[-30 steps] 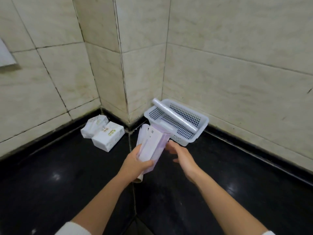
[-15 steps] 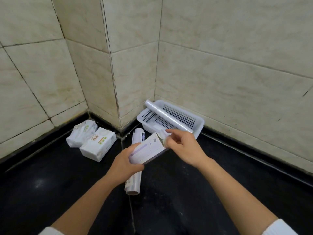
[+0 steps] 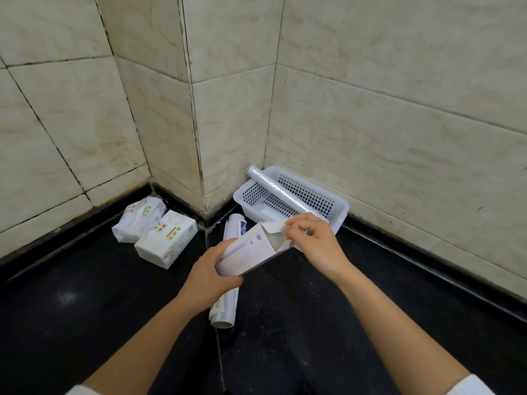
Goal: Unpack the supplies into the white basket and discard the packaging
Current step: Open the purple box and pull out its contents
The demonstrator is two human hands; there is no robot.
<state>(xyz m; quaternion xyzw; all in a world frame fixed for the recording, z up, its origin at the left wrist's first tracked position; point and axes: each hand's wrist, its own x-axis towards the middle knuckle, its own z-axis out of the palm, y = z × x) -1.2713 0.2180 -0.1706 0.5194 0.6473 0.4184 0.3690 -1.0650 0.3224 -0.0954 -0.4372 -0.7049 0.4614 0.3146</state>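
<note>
Two hands are closed on one white and lilac carton (image 3: 251, 252), which is held tilted above the black floor (image 3: 85, 323), just in front of the white basket (image 3: 340, 212). The carton's lower end is wrapped by the left hand (image 3: 209, 277), fingers curled round it. Its upper end is open, and a torn flap there is pinched between the thumb and fingertips of the right hand (image 3: 313, 240). What is inside the carton cannot be told.

The white basket is set on the floor in the corner, against the tiled wall (image 3: 399, 124). A clear-wrapped roll (image 3: 282, 192) is laid slantwise in it, one end propped on the far rim and the other end hidden behind the right hand. A second roll (image 3: 228, 295) is seen lying on the floor beneath the carton, one end pointed toward the basket's near left corner and the other toward the person; its middle is covered by the left hand.

Well to the left of the basket, beyond the projecting wall corner, two white tissue packs (image 3: 159, 232) are lying side by side on the floor, touching each other.
</note>
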